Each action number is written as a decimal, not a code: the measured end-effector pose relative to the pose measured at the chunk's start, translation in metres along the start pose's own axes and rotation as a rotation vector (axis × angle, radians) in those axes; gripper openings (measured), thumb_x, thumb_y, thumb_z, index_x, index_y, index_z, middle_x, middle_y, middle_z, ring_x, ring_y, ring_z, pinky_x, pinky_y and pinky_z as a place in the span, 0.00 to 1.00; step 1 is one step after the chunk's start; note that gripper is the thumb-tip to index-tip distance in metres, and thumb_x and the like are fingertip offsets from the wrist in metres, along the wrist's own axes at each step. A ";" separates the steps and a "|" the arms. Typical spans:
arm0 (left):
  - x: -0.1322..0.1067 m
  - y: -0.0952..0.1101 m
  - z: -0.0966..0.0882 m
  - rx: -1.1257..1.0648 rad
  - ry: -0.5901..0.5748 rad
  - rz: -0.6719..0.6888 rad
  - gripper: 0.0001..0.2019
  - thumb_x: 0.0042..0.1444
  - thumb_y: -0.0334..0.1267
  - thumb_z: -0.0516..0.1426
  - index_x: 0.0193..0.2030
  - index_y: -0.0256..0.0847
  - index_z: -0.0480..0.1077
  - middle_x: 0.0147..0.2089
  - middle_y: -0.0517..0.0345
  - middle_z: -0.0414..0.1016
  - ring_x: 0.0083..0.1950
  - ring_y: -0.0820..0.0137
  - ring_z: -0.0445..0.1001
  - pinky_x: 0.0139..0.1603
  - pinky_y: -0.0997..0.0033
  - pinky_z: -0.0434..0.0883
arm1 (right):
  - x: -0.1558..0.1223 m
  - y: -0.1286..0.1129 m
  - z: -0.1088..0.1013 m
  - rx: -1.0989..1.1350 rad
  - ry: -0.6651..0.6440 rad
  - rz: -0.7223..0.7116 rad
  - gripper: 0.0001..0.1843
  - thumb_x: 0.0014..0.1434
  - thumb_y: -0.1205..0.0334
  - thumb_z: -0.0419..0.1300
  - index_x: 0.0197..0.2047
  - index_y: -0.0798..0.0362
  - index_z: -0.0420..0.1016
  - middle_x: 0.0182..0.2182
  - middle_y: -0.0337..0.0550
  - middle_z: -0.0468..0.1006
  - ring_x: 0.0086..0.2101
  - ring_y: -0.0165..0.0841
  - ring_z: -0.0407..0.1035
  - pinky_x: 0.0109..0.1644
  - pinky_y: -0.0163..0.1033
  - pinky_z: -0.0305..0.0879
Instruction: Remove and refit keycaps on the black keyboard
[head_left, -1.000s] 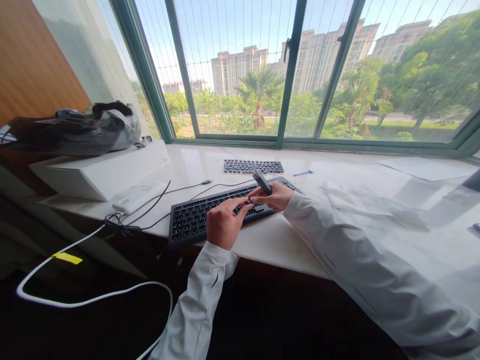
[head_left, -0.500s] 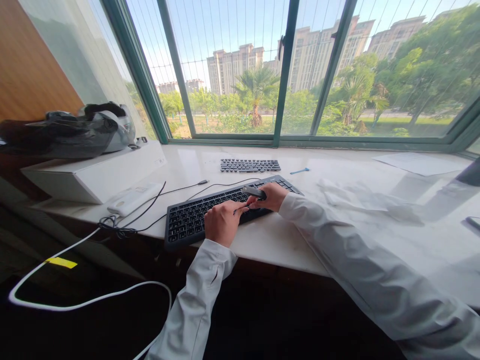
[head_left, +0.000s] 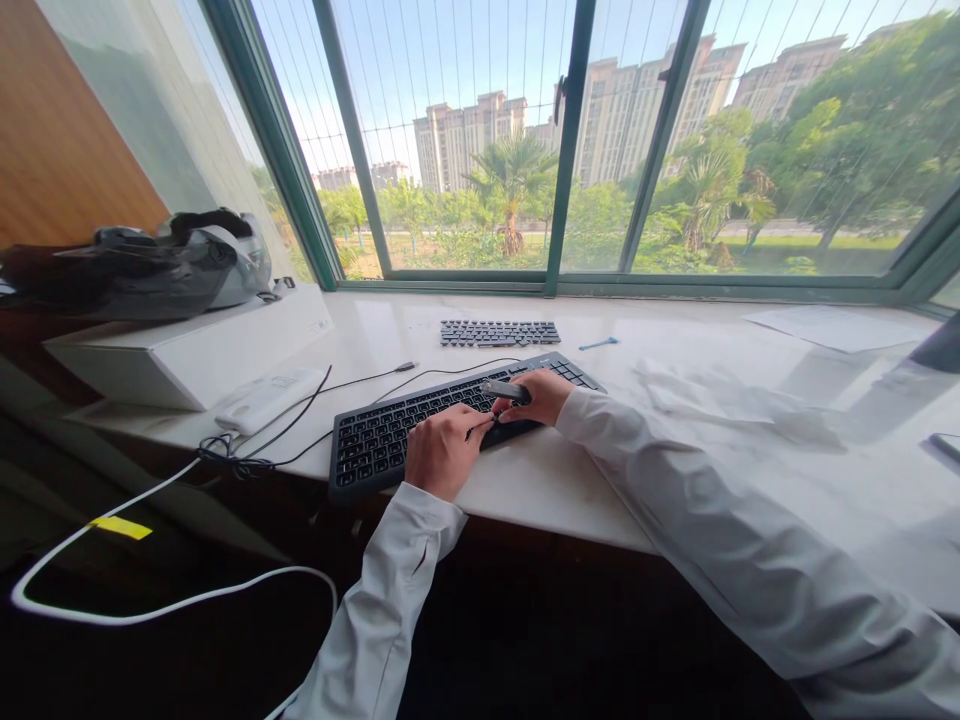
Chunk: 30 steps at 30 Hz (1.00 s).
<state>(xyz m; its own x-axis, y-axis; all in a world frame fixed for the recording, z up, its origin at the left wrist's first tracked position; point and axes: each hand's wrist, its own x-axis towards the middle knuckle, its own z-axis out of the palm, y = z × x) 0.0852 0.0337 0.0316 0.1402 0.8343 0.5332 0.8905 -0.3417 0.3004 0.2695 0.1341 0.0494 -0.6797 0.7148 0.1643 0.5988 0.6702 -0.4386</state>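
A black keyboard (head_left: 390,430) lies at an angle near the front edge of the white sill (head_left: 675,400). My right hand (head_left: 541,396) is closed on a small dark grey bar-shaped tool (head_left: 504,391), held low and nearly flat over the keys. My left hand (head_left: 441,450) rests on the keyboard just left of it, fingers curled, the forefinger reaching toward the tool's tip. Both arms wear white sleeves.
A set of loose dark keycaps (head_left: 499,332) and a small blue tool (head_left: 598,343) lie farther back. On the left stand a white box (head_left: 187,345) with a helmet-like bundle (head_left: 150,265), a white device (head_left: 266,397) and cables (head_left: 247,455). Paper (head_left: 840,325) lies far right.
My right hand has tipped the grey tool from upright down to nearly flat over the keys. My left hand has dropped onto the keyboard beside it. The view shifted slightly.
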 end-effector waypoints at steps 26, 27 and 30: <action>-0.002 -0.002 0.001 0.008 -0.017 0.057 0.10 0.62 0.43 0.54 0.42 0.51 0.78 0.43 0.59 0.80 0.42 0.68 0.78 0.38 0.73 0.67 | -0.001 -0.002 0.002 0.049 -0.005 0.051 0.13 0.49 0.57 0.67 0.40 0.50 0.83 0.32 0.39 0.81 0.33 0.32 0.72 0.36 0.33 0.59; -0.002 -0.002 0.001 0.011 -0.019 0.063 0.10 0.62 0.43 0.54 0.42 0.51 0.78 0.43 0.59 0.80 0.42 0.68 0.78 0.37 0.73 0.67 | -0.001 -0.002 0.002 0.044 -0.002 0.053 0.13 0.49 0.57 0.67 0.39 0.49 0.83 0.32 0.39 0.81 0.32 0.32 0.72 0.36 0.33 0.59; -0.002 -0.001 0.001 0.021 -0.030 0.096 0.11 0.63 0.42 0.53 0.42 0.51 0.78 0.41 0.59 0.80 0.41 0.69 0.78 0.37 0.73 0.66 | -0.001 -0.002 0.002 0.050 -0.011 0.064 0.13 0.50 0.56 0.67 0.40 0.49 0.83 0.31 0.38 0.81 0.32 0.31 0.71 0.35 0.32 0.59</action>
<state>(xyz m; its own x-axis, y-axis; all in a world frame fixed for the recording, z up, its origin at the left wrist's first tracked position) 0.0840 0.0328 0.0297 0.2381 0.8107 0.5349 0.8812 -0.4119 0.2320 0.2681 0.1320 0.0477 -0.6458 0.7532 0.1247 0.6193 0.6123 -0.4915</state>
